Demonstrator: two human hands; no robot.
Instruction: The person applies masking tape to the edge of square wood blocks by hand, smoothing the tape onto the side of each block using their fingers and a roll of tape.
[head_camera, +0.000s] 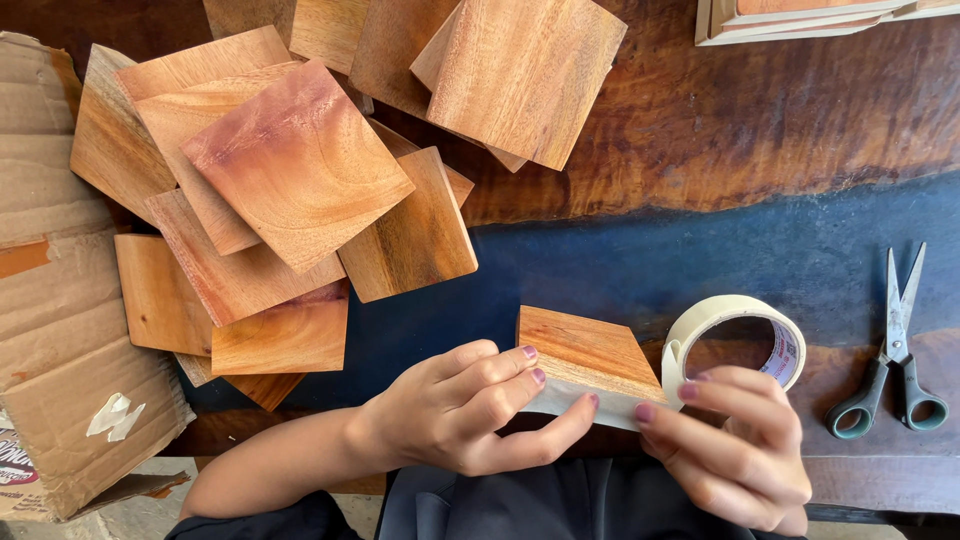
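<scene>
The left hand (460, 405) grips the near left corner of a square wooden tile (588, 355), fingers on top and thumb pressed along the pale tape (570, 398) on its front edge. The right hand (735, 445) pinches that tape at the tile's near right corner and touches a roll of masking tape (735, 340) standing just behind its fingers. The tile rests on the bench (720, 240) between both hands. Scissors (895, 350) lie closed to the right of the right hand. Beyond the left hand sprawls a pile of wooden tiles (300, 165), with flattened cardboard (60, 330) further left.
</scene>
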